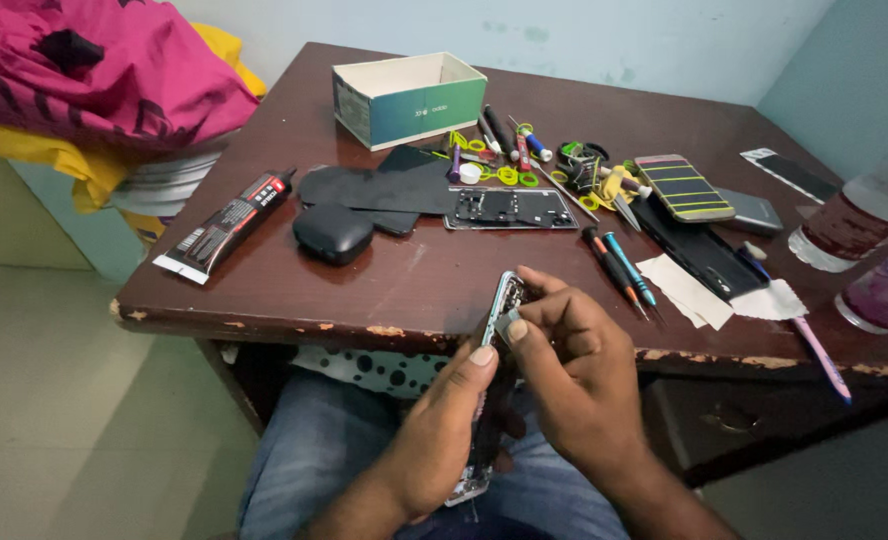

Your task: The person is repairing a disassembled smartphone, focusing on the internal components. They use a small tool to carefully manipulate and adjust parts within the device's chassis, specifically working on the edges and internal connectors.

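Note:
My left hand [444, 430] grips an opened smartphone [501, 300] on its edge, held upright over my lap at the table's front edge. My right hand [574, 370] rests against the phone's upper part, its thumb and fingers pinching a small grey piece [509, 322] at the phone's side. Most of the phone is hidden between both hands; its lower end [467, 488] shows below my left palm.
The brown wooden table [414, 280] carries a phone frame [509, 208], black back covers [384, 188], a black earbud case [333, 232], a glue tube [226, 226], an open box [409, 98], screwdrivers [619, 265], another phone [684, 187] and bottles [864, 215]. Pink cloth [94, 70] lies at left.

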